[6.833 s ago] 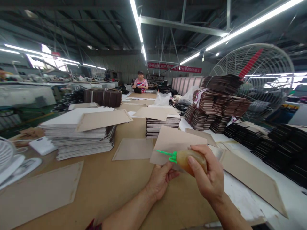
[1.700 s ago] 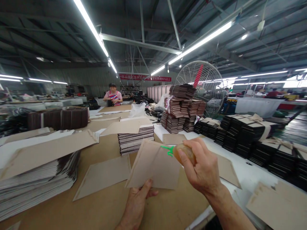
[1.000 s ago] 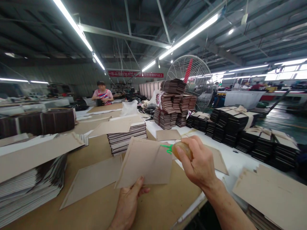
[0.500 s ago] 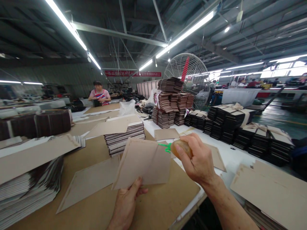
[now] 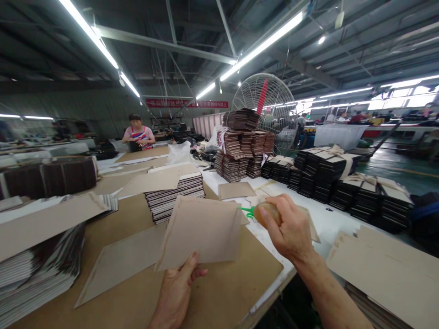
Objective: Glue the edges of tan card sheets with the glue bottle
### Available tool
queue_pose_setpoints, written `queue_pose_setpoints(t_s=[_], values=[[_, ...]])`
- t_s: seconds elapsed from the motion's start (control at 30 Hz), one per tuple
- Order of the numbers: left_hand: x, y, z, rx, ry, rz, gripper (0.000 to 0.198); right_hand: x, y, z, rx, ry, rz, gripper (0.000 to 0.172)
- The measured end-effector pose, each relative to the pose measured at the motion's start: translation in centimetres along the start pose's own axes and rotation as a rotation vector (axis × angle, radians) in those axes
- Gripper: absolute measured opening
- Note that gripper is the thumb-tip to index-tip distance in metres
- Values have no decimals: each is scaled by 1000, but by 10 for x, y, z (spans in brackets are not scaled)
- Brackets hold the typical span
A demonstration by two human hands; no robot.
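My left hand [image 5: 180, 288] pinches the lower edge of a beige board panel [image 5: 202, 233], thumb on top, and holds it tilted above the brown table board [image 5: 240, 278]. A glue-like strip runs along the panel's left and top edges. My right hand [image 5: 290, 224] is closed round a yellowish squeeze bottle [image 5: 265, 214] with a green nozzle [image 5: 247, 212]. The nozzle tip is at the panel's upper right corner; whether it touches cannot be made out. Another beige panel [image 5: 120, 260] lies flat on the left, partly behind the held one.
Behind the held panel stands a stack of panels [image 5: 178, 192]. More piles are at left [image 5: 37, 265] and right [image 5: 384, 269]. Tied black bundles [image 5: 322, 176] and brown bundles [image 5: 243, 151] line the far side, before a large fan [image 5: 265, 114]. A person [image 5: 139, 132] works across the room.
The bottle and its nozzle have moved slightly right, from over the panel's upper face to its right corner. The held panel has shifted a little left in view.
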State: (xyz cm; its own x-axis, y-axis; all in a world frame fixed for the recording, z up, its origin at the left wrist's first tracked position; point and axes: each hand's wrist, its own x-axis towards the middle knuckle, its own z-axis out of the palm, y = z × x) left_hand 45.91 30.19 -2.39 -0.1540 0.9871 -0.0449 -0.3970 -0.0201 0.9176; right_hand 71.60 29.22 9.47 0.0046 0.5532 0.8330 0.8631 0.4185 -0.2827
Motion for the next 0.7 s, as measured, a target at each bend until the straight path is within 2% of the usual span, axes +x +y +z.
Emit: queue_pose_setpoints(t_s=[0.2, 0.33, 0.53, 0.7], values=[[-1, 1, -1, -9, 6, -3, 34, 2, -3, -3, 40, 20, -44, 17], [0, 0, -1, -14, 1, 1, 33, 2, -4, -3, -4, 31, -18, 16], [1, 1, -1, -18, 9, 7, 38, 5, -10, 1, 83, 7, -62, 17], [1, 0, -4, 4, -8, 7, 36, 7, -11, 0, 56, 42, -46, 14]])
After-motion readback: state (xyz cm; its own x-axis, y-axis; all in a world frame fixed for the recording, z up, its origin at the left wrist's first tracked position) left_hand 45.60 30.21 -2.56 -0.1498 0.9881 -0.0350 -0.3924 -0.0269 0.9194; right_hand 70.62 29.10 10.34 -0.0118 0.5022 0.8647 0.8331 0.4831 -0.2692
